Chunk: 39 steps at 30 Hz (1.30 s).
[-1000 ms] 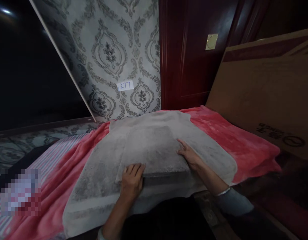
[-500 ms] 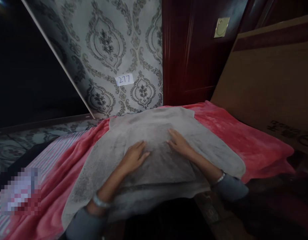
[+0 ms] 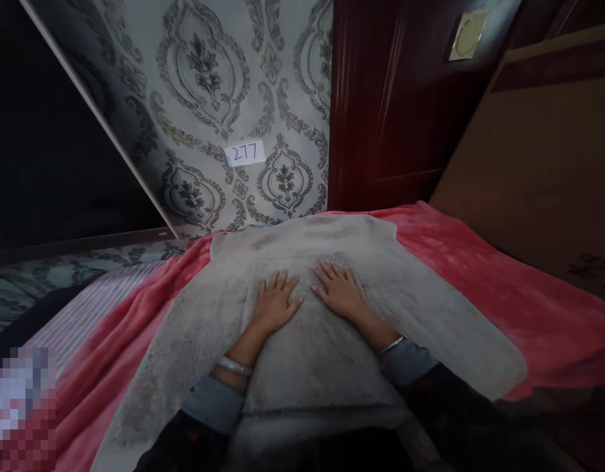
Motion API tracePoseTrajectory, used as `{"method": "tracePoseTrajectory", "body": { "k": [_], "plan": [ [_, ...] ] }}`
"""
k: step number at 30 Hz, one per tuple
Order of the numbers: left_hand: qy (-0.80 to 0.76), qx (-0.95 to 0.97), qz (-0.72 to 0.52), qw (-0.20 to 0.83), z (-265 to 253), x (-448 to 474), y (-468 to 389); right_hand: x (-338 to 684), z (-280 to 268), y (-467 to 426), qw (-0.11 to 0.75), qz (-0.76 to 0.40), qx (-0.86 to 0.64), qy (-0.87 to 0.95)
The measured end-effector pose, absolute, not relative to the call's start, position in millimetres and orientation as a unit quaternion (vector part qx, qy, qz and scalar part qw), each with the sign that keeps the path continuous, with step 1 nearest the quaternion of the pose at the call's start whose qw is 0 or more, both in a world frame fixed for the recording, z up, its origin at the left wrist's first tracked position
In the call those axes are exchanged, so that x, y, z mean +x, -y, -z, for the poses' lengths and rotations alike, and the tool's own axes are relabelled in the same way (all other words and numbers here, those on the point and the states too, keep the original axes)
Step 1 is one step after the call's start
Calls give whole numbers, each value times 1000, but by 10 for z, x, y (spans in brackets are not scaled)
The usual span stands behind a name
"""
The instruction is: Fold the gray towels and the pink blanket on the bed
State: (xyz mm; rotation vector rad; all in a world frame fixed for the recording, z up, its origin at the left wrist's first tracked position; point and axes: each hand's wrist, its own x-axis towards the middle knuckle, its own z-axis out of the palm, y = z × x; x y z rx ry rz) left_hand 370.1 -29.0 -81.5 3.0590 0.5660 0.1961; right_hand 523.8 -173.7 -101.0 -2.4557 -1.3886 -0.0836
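A grey, plush cloth [image 3: 194, 321] lies spread over a pink-red blanket [image 3: 459, 275]. On top of its middle rests a squarish grey piece of fabric [image 3: 316, 367], whose near edge shows as a dark line; whether it is a separate piece or a folded layer I cannot tell. My left hand [image 3: 276, 300] lies flat on this fabric, fingers spread, nothing held. Close by on the right, my right hand [image 3: 339, 290] also presses flat with its fingers apart. The hands do not touch each other.
Behind stands a patterned wall with a paper label [image 3: 244, 153] reading 277. A dark screen-like panel [image 3: 61, 144] leans at the left, and a large cardboard box [image 3: 543, 151] at the right. Striped cloth [image 3: 93, 311] shows under the blanket; a dark red door panel [image 3: 381, 98] rises behind.
Both hands have flattened onto the fabric with fingers more spread. The right hand has come down slightly toward me, and the left hand has turned more forward. The camera view has shifted slightly.
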Motion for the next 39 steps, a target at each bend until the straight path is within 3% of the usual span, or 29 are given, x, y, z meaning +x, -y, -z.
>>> {"method": "tracePoseTrajectory", "body": {
  "k": [18, 29, 34, 39],
  "plan": [
    [-174, 979, -109, 12, 829, 3707, 284, 5257, 964, 1755, 173, 13, -854, 490],
    [-172, 981, -88, -9, 780, 3741, 274, 5240, 890, 1785, 136, 4, -863, 486],
    [-147, 988, -44, 17, 712, 3661, 211, 5118, 888, 2165, 113, -25, -879, 462],
    [-137, 990, -12, 26, 741, 3289, 157, 4912, 1136, 2951, 154, -50, -893, 419]
  ]
}}
